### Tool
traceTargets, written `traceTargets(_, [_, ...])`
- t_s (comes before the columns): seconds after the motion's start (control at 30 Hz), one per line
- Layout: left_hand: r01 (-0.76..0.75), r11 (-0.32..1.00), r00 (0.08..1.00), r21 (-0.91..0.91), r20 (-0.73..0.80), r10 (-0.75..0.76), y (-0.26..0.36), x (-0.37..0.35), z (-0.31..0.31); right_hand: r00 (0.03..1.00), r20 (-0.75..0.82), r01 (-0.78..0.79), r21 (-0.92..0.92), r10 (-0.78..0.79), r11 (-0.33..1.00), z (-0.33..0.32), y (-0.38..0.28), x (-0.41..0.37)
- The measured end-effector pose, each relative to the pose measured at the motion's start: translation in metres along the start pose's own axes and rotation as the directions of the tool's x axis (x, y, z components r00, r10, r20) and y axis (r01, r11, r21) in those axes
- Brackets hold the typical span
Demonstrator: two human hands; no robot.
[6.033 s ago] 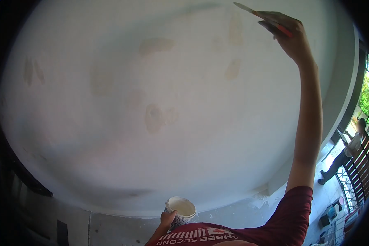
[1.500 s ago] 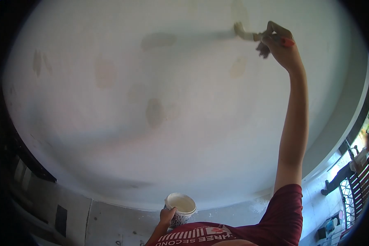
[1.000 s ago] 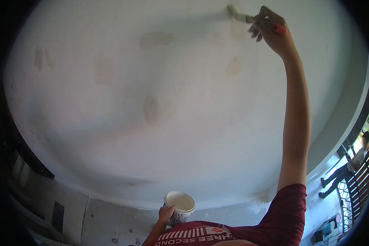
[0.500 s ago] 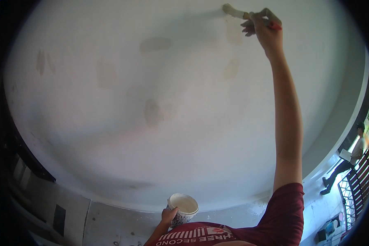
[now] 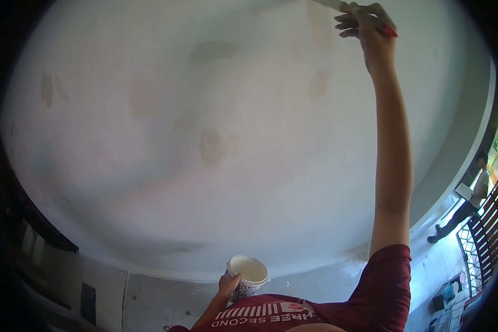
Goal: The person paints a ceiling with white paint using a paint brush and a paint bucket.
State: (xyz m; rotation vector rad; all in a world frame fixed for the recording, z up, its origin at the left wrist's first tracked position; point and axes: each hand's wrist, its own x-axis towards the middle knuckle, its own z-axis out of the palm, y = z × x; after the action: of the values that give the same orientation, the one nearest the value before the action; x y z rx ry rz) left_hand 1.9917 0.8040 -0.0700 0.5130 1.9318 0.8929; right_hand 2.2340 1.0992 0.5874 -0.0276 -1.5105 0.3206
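Note:
High at the top of the head view, my right hand (image 5: 371, 22) is closed round a paintbrush (image 5: 333, 4) with a red handle end. The brush's tip runs past the upper edge of the picture, so its contact with the wall is hidden. The white wall (image 5: 271, 171) carries several beige-grey patches, one of them below the brush. Low in front of my chest, my left hand (image 5: 229, 285) grips the rim of a white paint bucket (image 5: 248, 269). Pale paint shows inside, and the bucket's side has dark print.
A person (image 5: 470, 199) with a white object in hand sits at the far right, by a slatted gate (image 5: 484, 221). Buckets and other items (image 5: 447, 293) stand on the floor at lower right. A dark rectangle (image 5: 88, 303) lies on the floor at lower left.
My right hand and the paintbrush have moved up and slightly right, carrying the brush tip out of view. My left hand still holds the bucket. The whole view has shifted slightly.

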Motion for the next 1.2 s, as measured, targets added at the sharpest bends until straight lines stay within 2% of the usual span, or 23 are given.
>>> traceTargets(0.13, [-0.09, 0.995, 0.996, 0.032, -0.015, 0.09, -0.018, 0.014, 0.002, 0.968, -0.117, -0.208, 0.129, 0.223, 0.97, -0.01, 0.028, -0.018])
traceTargets(0.23, [-0.015, 1.0, 0.999, 0.014, -0.033, 0.015, 0.02, -0.023, -0.006, 0.932, -0.244, -0.235, 0.154, 0.267, 0.96, -0.014, 0.033, -0.053])
traceTargets(0.33, [-0.004, 1.0, 0.999, -0.013, 0.053, 0.005, -0.003, 0.004, -0.004, 0.885, -0.308, -0.33, 0.111, 0.348, 0.937, -0.013, 0.029, -0.088])
traceTargets(0.43, [-0.063, 0.987, 0.998, 0.145, 0.007, 0.063, -0.031, 0.037, -0.002, 0.853, -0.316, -0.418, 0.06, 0.415, 0.906, -0.021, 0.014, -0.093])
traceTargets(0.57, [-0.103, 0.979, 0.994, 0.178, 0.052, 0.095, -0.044, 0.054, -0.007, 0.933, -0.288, -0.247, -0.079, 0.215, 0.966, -0.036, -0.014, -0.076])
traceTargets(0.67, [-0.071, 0.992, 0.993, 0.105, 0.099, 0.061, -0.037, 0.045, -0.008, 0.933, -0.286, -0.256, -0.102, 0.218, 0.961, -0.029, -0.024, -0.07])
traceTargets(0.73, [-0.01, 0.998, 0.99, 0.057, 0.139, 0.002, -0.002, 0.015, -0.015, 0.919, -0.303, -0.295, -0.106, 0.251, 0.95, -0.018, -0.018, -0.069])
traceTargets(0.83, [-0.153, 0.94, 0.988, 0.306, 0.056, 0.142, -0.004, 0.025, -0.015, 0.917, -0.308, -0.275, -0.029, 0.253, 0.961, 0.0, -0.013, -0.064])
traceTargets(0.93, [-0.078, 0.984, 0.992, 0.161, 0.108, 0.061, 0.002, 0.021, -0.017, 0.923, -0.318, -0.234, -0.02, 0.216, 0.972, 0.016, -0.004, -0.037])
traceTargets(1.03, [-0.112, 0.988, 0.989, 0.103, 0.105, 0.101, -0.025, 0.047, -0.006, 0.924, -0.359, -0.148, -0.019, 0.132, 0.989, 0.023, 0.002, 0.001])
traceTargets(1.13, [-0.087, 0.989, 0.99, 0.12, 0.118, 0.073, -0.017, 0.044, -0.005, 0.94, -0.287, -0.175, 0.063, 0.186, 0.982, 0.027, -0.007, 0.02])
traceTargets(1.2, [-0.039, 0.995, 0.992, 0.094, 0.12, 0.027, -0.011, 0.039, -0.006, 0.966, -0.242, -0.073, 0.086, 0.092, 0.994, 0.018, -0.006, 0.008])
